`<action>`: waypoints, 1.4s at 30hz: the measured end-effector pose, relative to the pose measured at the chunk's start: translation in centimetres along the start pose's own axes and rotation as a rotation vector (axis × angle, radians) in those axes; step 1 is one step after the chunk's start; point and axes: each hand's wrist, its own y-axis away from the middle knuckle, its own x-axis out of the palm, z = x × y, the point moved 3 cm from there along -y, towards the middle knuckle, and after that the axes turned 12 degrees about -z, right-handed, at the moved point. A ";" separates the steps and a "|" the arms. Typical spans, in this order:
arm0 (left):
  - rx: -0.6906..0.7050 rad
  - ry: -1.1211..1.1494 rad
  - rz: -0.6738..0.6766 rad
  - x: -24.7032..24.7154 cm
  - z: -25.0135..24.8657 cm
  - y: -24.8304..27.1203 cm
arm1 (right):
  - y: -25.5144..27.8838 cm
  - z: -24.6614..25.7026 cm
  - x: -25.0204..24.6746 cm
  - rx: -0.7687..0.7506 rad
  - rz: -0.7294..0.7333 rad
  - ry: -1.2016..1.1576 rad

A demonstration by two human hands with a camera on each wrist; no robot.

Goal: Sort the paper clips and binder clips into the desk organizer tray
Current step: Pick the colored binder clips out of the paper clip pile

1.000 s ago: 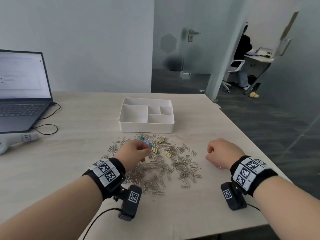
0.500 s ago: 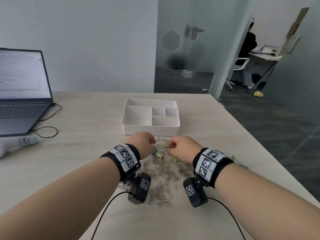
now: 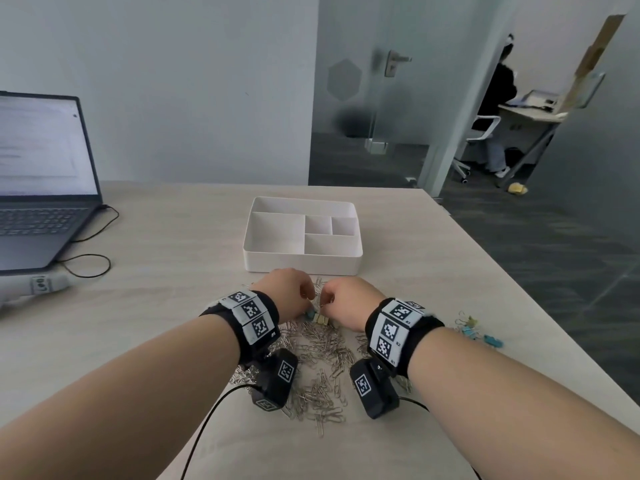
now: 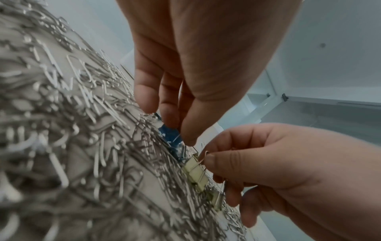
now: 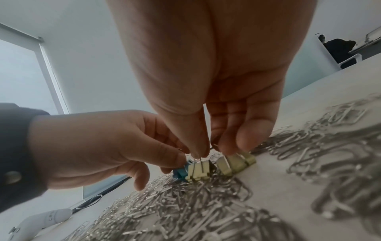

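Note:
Silver paper clips (image 3: 322,344) lie in a wide heap in front of the white compartmented tray (image 3: 301,263), whose compartments look bare. At the heap's far edge sit a blue binder clip (image 3: 310,312) and yellow binder clips (image 3: 322,319) side by side. My left hand (image 4: 181,130) pinches the wire handle of the blue binder clip (image 4: 171,135). Close beside it, my right hand (image 5: 206,151) pinches the wire handle of a yellow binder clip (image 5: 199,169) between thumb and forefinger. Two more yellow clips (image 5: 237,163) lie under its other fingers.
Several blue and yellow binder clips (image 3: 474,332) lie loose near the table's right edge. An open laptop (image 3: 38,188), its cable (image 3: 86,265) and a white device (image 3: 41,284) occupy the left. A person sits at a desk beyond the glass door.
My right hand has come in from the table's right side to meet the left at the heap's far edge. Loose binder clips show where it rested. The left hand moved slightly forward.

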 end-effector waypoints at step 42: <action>-0.322 0.941 0.020 2.2 -9.8 8.3 | 13.1 -10.3 -6.8 0.313 -0.239 -0.766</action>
